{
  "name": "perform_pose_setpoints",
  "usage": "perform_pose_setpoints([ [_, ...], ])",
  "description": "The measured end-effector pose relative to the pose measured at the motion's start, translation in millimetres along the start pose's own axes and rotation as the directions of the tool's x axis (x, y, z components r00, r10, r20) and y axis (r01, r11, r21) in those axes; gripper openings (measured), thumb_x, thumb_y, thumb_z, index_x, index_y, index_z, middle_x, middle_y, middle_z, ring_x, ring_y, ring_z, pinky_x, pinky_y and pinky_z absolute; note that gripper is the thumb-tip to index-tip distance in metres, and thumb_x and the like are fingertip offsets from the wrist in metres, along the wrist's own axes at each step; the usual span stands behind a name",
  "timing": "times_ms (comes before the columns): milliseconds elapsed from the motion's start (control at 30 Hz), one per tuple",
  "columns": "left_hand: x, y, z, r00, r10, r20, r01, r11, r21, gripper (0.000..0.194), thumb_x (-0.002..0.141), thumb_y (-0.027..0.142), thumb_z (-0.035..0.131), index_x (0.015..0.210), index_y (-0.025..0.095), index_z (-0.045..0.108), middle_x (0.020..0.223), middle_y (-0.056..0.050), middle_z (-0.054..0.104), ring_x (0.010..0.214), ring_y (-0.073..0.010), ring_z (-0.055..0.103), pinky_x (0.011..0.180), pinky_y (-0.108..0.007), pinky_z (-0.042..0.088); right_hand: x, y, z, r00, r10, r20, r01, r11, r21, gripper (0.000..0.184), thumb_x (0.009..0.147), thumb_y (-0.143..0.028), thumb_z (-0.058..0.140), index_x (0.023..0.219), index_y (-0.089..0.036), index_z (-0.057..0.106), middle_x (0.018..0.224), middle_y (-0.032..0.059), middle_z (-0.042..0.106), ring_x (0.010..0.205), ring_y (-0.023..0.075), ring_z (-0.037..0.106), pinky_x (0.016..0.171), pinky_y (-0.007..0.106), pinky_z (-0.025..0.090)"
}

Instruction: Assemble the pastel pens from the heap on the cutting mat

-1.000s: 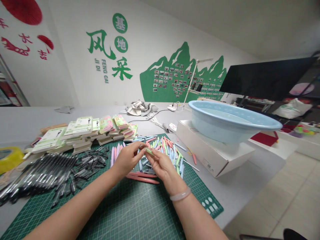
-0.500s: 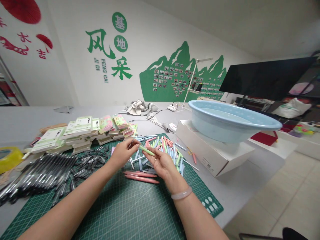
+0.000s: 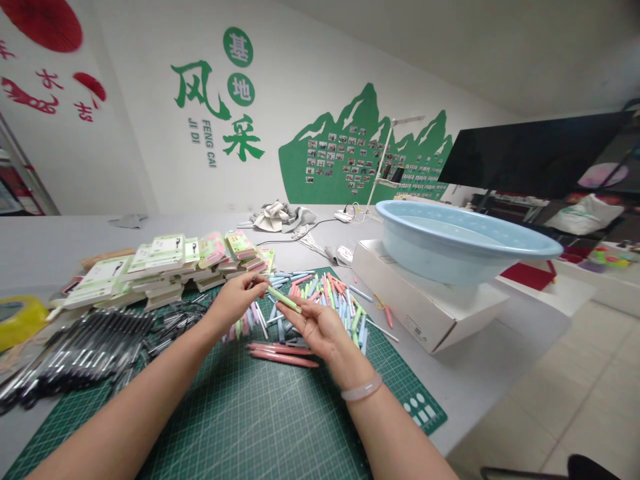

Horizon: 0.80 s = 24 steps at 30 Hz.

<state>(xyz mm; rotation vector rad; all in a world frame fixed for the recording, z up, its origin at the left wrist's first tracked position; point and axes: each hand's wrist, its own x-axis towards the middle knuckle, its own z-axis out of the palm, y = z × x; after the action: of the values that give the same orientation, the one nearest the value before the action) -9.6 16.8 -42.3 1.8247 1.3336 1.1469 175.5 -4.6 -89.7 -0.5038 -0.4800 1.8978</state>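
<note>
At the far left of the table sits a roll of yellow tape (image 3: 17,323), and beside it lies a heap of black pens (image 3: 85,350), partly on the edge of the cutting mat (image 3: 240,413). Behind them are stacks of carded packs (image 3: 150,263) in pale green, with some pink ones. My left hand (image 3: 233,300) hangs above the mat, just past the black pens, with its fingertips pinched together on something too small for me to make out. Right beside those fingertips is the green barrel (image 3: 284,299), a pale pen part held up in the fingers of my right hand (image 3: 317,333), which are curled under it, off the mat. A bangle (image 3: 361,387) circles my right wrist. Below my hands lie two long pink pens (image 3: 283,353), and just beyond them spreads a loose pile of pastel pen parts (image 3: 320,300) in blue, pink and green. Further right, a white box (image 3: 425,300) stands on the table, and a pale blue basin (image 3: 465,240) sits on top of it, holding water.
</note>
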Motion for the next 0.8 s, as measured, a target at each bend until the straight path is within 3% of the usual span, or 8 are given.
perform_pose_setpoints([
  [200, -0.5, 0.2, -0.9, 0.999, -0.036, 0.012, 0.037, 0.996, -0.079, 0.021, 0.070, 0.034, 0.054, 0.077, 0.017, 0.064, 0.060, 0.001, 0.057, 0.054, -0.0128, 0.046, 0.050, -0.022, 0.033, -2.6, -0.5, 1.9, 0.997, -0.033, 0.076, 0.038, 0.997, -0.067, 0.033, 0.071, 0.004, 0.045, 0.101, 0.003, 0.058, 0.104, 0.0223, 0.065, 0.103, 0.0252, 0.062, 0.097, 0.035, 0.045],
  [367, -0.3, -7.9, 4.9, 0.995, -0.102, 0.009, 0.102, 0.978, -0.181, 0.028, 0.067, 0.039, 0.056, 0.078, 0.015, 0.065, 0.057, 0.001, 0.055, 0.043, -0.0088, 0.037, 0.040, -0.020, 0.024, -3.7, -0.5, 4.2, 0.995, -0.071, 0.065, 0.079, 0.986, -0.144, 0.029, 0.074, 0.002, 0.048, 0.100, 0.000, 0.060, 0.100, 0.0187, 0.068, 0.099, 0.0227, 0.064, 0.097, 0.032, 0.045],
  [800, -1.4, -7.9, 6.9, 0.993, -0.118, 0.019, 0.119, 0.970, -0.212, 0.027, 0.067, 0.039, 0.058, 0.076, 0.014, 0.064, 0.057, 0.002, 0.054, 0.040, -0.0067, 0.034, 0.039, -0.020, 0.022, -2.2, -0.3, 1.0, 0.995, -0.062, 0.083, 0.075, 0.984, -0.159, 0.028, 0.078, -0.002, 0.052, 0.105, 0.000, 0.059, 0.101, 0.0184, 0.068, 0.099, 0.0218, 0.064, 0.097, 0.030, 0.045],
])
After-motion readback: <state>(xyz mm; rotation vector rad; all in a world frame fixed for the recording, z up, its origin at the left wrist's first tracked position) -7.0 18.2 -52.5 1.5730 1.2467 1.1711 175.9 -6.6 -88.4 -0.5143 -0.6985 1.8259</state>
